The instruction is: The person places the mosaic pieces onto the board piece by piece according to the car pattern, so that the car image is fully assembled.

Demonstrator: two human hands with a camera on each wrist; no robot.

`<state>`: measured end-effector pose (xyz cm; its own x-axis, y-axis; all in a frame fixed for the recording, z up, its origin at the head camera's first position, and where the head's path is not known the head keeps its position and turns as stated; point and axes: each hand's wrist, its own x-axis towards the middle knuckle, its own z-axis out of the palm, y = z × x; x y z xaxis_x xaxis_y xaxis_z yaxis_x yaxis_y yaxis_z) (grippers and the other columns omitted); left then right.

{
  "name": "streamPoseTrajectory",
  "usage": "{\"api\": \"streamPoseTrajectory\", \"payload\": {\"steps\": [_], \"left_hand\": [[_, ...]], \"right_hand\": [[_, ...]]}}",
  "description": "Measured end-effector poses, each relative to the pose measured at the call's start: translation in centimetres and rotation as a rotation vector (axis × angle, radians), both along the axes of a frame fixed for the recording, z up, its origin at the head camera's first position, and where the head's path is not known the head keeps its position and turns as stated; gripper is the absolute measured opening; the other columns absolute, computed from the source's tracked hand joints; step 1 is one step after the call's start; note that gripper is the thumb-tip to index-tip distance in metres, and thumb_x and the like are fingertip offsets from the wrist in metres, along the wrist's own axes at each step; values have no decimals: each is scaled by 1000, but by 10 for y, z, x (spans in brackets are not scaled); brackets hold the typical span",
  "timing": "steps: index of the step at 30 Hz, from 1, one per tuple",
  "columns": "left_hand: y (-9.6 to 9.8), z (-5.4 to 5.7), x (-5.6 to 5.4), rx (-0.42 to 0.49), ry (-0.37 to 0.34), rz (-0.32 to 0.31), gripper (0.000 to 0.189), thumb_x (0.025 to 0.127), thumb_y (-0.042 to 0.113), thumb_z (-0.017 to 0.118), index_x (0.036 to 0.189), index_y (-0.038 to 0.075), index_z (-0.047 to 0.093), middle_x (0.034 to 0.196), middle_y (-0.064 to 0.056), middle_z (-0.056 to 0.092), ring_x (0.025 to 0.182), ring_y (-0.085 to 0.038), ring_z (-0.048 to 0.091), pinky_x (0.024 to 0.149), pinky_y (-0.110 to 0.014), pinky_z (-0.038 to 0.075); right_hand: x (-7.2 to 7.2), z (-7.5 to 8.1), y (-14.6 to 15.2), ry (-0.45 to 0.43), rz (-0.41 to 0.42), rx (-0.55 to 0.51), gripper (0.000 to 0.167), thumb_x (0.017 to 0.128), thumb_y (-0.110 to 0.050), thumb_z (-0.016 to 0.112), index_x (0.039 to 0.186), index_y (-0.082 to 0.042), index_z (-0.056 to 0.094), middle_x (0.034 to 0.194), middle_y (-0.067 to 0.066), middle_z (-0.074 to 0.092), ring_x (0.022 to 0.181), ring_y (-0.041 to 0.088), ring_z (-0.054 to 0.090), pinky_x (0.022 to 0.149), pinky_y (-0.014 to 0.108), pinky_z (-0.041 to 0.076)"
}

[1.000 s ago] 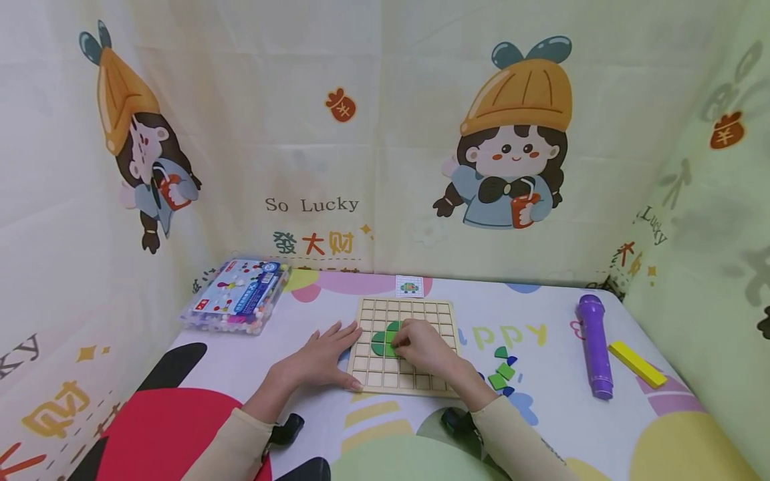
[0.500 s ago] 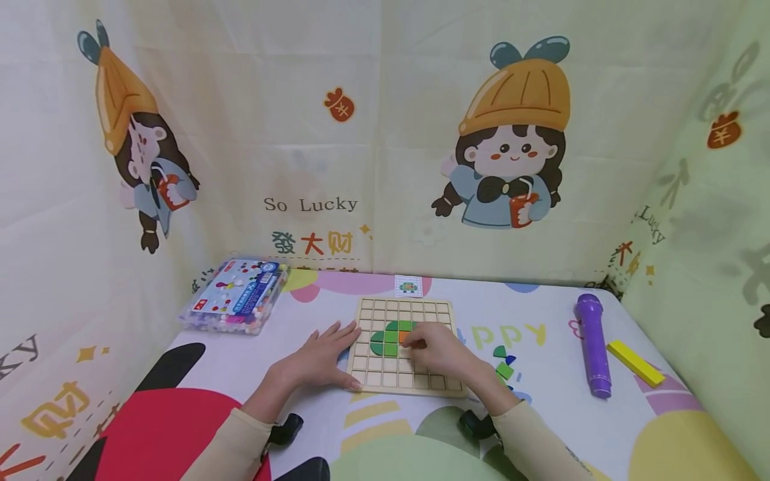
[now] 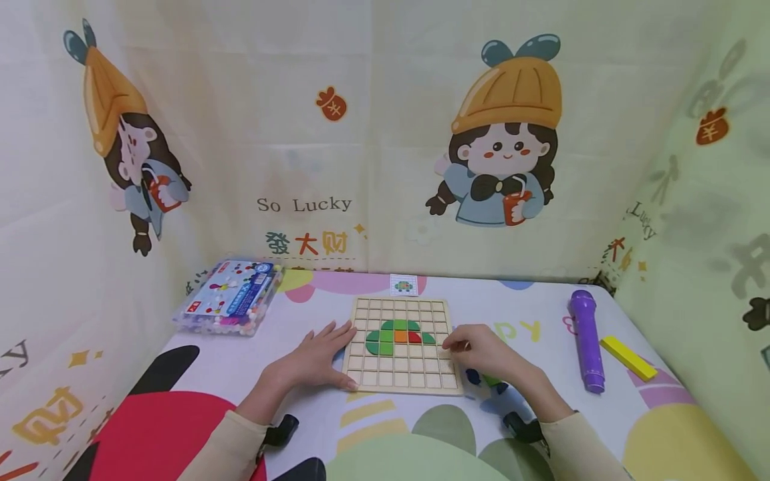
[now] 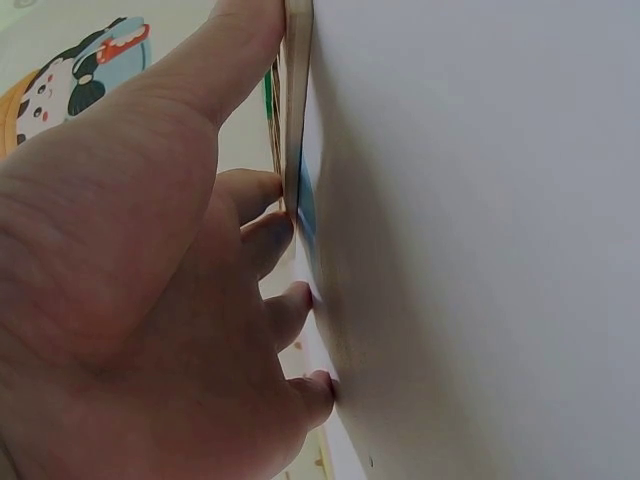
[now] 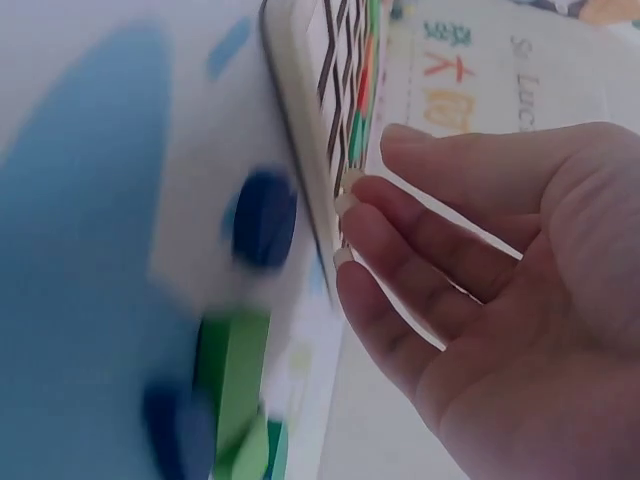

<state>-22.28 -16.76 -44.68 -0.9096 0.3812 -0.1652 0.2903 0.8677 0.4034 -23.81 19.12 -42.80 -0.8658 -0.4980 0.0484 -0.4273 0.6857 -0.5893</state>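
A wooden grid board point(image 3: 400, 382) lies on the table with a patch of flat tiles in its cells. Green square tiles point(image 3: 386, 349) and rounded green tiles point(image 3: 372, 348) surround an orange square tile point(image 3: 400, 337). To its right sit a red tile point(image 3: 414, 338) and another rounded green tile point(image 3: 428, 339). My left hand point(image 3: 315, 357) rests with spread fingers along the board's left edge, its thumb at the near corner. Just over the right edge is my right hand point(image 3: 490, 351); its fingers are loosely bent, with nothing between thumb and fingertips in the right wrist view.
Loose blue tiles point(image 5: 265, 218) and green tiles point(image 5: 232, 365) lie right of the board, partly behind my right hand. A small pattern card point(image 3: 404, 285) is beyond the board. A clear plastic case point(image 3: 231, 297) stands left; a purple microphone point(image 3: 586, 341) and yellow bar point(image 3: 628, 358) lie right.
My right hand has moved right, off the tiled cells to the board's right edge. The orange, red and right-hand green tiles now show fully. My left hand stays on the board.
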Motion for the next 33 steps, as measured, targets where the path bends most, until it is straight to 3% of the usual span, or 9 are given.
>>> {"api": "streamPoseTrajectory", "payload": {"steps": [10,16,22,33], "left_hand": [[-1,1,1,17,1,-3,113,67,67,80,157,21,30,167,1,23,156,-33,10,121,-67,9],[-2,-1,0,4,3,-4,113,67,68,79,158,21,30,167,2,22,156,-33,10,122,-66,10],[-2,-3,-1,5,4,-3,114,66,68,79,158,22,30,167,2,22,156,-33,11,121,-66,10],[-3,-1,0,17,1,-7,114,66,69,79,157,22,30,167,2,22,156,-34,10,122,-66,8]], "right_hand": [[12,-1,43,19,-27,38,19,82,-4,72,100,-9,75,86,-6,67,77,5,55,69,22,49],[18,-3,61,-19,26,61,28,74,0,78,99,-12,75,95,-4,70,85,8,61,75,25,54],[20,-4,67,3,106,84,29,70,3,79,94,-13,76,92,-4,68,83,7,57,74,26,52],[20,1,61,-62,44,66,21,74,5,74,85,-13,71,79,-5,64,72,6,52,62,22,46]]}}
